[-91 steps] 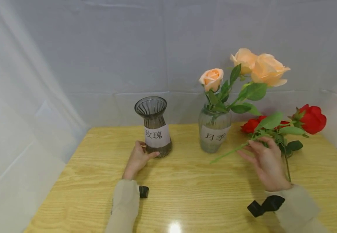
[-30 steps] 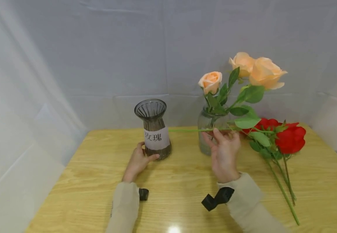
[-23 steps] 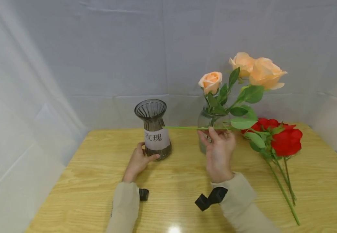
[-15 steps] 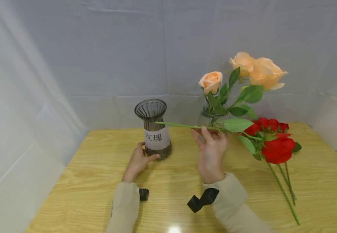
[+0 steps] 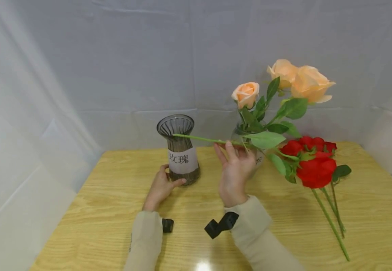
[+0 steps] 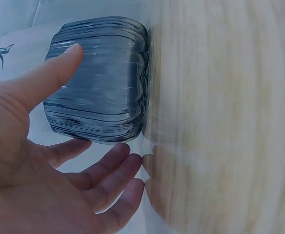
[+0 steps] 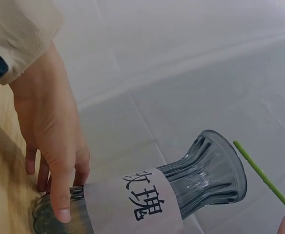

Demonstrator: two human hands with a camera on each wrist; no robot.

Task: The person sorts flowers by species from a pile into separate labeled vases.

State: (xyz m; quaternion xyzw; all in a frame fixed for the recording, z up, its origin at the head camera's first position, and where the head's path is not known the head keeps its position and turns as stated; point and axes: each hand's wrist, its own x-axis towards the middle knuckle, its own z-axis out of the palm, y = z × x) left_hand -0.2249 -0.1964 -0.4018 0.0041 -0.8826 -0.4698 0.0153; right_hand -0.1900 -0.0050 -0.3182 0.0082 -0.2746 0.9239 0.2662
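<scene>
My left hand holds the base of a grey glass vase with a flared rim and a white paper label. In the left wrist view the thumb lies along one side of its ribbed base, the index finger along the other. Fingers of my right hand pinch the green stem of a red rose, its bloom drooping to the right. The bare stem end points left and overlaps the vase neck in the head view. From the right wrist, the stem tip shows just outside the rim.
Behind my right hand stands a clear glass vase with three peach roses, partly hidden. More red roses lie on the wooden table at the right, their stems toward me. A pale sheet hangs behind the table.
My right hand has carried the red rose leftward from the pile, its stem end rising from table level to the grey vase's neck. My left hand stays at the vase base.
</scene>
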